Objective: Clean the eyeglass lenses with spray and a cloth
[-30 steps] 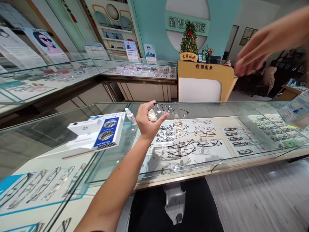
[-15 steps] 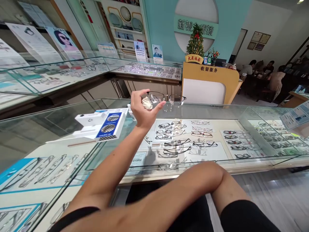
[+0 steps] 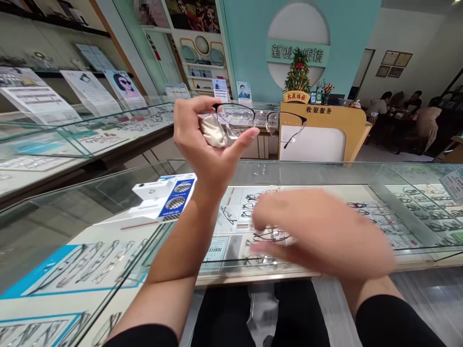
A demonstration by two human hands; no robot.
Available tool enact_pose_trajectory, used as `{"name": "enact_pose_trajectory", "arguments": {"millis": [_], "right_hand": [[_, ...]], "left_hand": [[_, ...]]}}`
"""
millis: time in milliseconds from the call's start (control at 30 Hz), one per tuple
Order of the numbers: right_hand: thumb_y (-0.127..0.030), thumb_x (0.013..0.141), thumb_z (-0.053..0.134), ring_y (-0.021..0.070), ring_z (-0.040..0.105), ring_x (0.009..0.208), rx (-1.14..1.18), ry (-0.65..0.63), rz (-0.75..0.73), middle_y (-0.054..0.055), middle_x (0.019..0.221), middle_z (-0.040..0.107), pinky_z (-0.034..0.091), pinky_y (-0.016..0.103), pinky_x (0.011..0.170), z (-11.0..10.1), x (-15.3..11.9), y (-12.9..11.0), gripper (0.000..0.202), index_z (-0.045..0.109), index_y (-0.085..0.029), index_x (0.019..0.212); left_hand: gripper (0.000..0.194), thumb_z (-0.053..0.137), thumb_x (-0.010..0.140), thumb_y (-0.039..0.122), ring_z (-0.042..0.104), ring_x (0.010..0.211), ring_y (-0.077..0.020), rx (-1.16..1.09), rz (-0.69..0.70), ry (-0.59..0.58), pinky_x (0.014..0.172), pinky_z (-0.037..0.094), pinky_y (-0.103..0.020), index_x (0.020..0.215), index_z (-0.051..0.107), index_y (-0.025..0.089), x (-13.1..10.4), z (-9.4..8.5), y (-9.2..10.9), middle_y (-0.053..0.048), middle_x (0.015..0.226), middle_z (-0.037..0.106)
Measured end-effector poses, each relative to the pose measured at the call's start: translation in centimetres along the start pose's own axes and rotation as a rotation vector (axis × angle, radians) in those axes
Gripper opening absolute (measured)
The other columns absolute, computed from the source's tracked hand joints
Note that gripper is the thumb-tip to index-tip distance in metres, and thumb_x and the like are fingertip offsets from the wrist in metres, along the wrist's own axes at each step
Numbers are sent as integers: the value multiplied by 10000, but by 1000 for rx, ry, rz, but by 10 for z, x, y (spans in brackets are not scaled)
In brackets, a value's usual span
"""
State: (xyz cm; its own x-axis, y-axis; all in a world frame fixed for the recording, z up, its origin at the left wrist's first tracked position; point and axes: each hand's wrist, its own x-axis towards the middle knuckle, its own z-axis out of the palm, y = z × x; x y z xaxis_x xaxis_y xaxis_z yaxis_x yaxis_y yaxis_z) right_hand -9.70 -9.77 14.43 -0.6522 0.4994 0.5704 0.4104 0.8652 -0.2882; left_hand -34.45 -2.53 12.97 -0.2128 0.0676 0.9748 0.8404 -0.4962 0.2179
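My left hand point(image 3: 206, 140) is raised above the glass counter, gripping a pair of eyeglasses point(image 3: 255, 112) by one side. The frame has a dark upper rim and clear lenses, and its far temple points downward. Bunched in the same palm is a white cloth point(image 3: 213, 131), partly covered by the fingers. Lower and to the right, my right hand point(image 3: 321, 226) is blurred by motion over the display case. Its thumb and fingers are apart, and no object shows between them.
Beneath my hands is a glass display case point(image 3: 307, 173) with rows of eyeglasses inside. An open white-and-blue box point(image 3: 177, 197) stands on the left. Across the aisle are another glass showcase point(image 3: 108, 140) and a yellow cashier desk point(image 3: 325, 123). People sit at the far right.
My left hand has risen and come closer with the eyeglasses and cloth. My right arm, earlier folded across my body with its hand out of sight, has swung out to the right.
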Motion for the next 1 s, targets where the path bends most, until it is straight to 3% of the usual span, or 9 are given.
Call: {"name": "enact_pose_trajectory", "arguments": {"millis": [67, 100, 167, 233, 400, 633, 800, 1000], "right_hand": [[-497, 996, 671, 182, 630, 727, 3, 83, 47, 7, 858, 685, 501, 345, 690, -18, 14, 16, 295, 602, -242, 1127], [-500, 989, 683, 188, 635, 728, -1, 195, 99, 11, 878, 682, 501, 355, 686, -24, 19, 22, 317, 582, -243, 1145], [-533, 952, 721, 208, 654, 752, -29, 352, 174, 23, 938, 692, 518, 373, 679, -28, 27, 33, 405, 554, -265, 1206], [-578, 915, 747, 226, 667, 753, -67, 418, 205, 35, 979, 706, 539, 397, 660, -23, 31, 39, 502, 536, -276, 1256], [-644, 955, 656, 249, 711, 762, -102, 412, 167, 63, 985, 747, 601, 416, 677, -7, 39, 49, 468, 580, -305, 1268], [-691, 986, 574, 236, 717, 782, -121, 467, 151, 69, 1005, 762, 612, 391, 704, -5, 49, 60, 471, 622, -291, 1229], [-671, 1008, 544, 273, 748, 914, -130, 425, 216, 105, 1121, 762, 619, 430, 787, -6, 53, 66, 499, 613, -274, 1302], [-638, 990, 607, 284, 742, 1008, -118, 457, 225, 131, 1287, 739, 625, 446, 865, -6, 56, 67, 464, 623, -290, 1297]], "left_hand": [[659, 744, 826, 791, 650, 1096, -270, -23, 8, 15, 991, 529, -468, 1197, 576, 272, -1, 1, 10, -60, 1133, 617], [657, 751, 821, 788, 652, 1086, -269, -38, 13, 23, 978, 534, -465, 1194, 578, 275, -2, 2, 13, -58, 1123, 615], [642, 773, 812, 772, 656, 1072, -268, -58, 13, 28, 958, 542, -464, 1185, 587, 284, -6, 3, 16, -53, 1101, 613], [614, 777, 818, 757, 661, 1066, -270, -58, 5, 23, 943, 551, -470, 1178, 596, 294, -9, 2, 17, -50, 1088, 617], [567, 757, 843, 750, 686, 1028, -271, 18, -51, -29, 914, 588, -494, 1158, 607, 303, -13, -1, 16, -55, 1093, 646], [576, 786, 811, 750, 702, 1016, -289, 46, -94, -81, 945, 609, -514, 1143, 643, 302, -11, -5, 21, -55, 1078, 690], [477, 783, 859, 682, 717, 1082, -316, 8, -45, -155, 1000, 592, -553, 1163, 719, 319, -2, -15, 23, -35, 1063, 744], [493, 783, 868, 671, 743, 1094, -314, -20, -61, -189, 979, 612, -534, 1189, 742, 298, 0, -18, 20, -22, 1100, 778]]}}
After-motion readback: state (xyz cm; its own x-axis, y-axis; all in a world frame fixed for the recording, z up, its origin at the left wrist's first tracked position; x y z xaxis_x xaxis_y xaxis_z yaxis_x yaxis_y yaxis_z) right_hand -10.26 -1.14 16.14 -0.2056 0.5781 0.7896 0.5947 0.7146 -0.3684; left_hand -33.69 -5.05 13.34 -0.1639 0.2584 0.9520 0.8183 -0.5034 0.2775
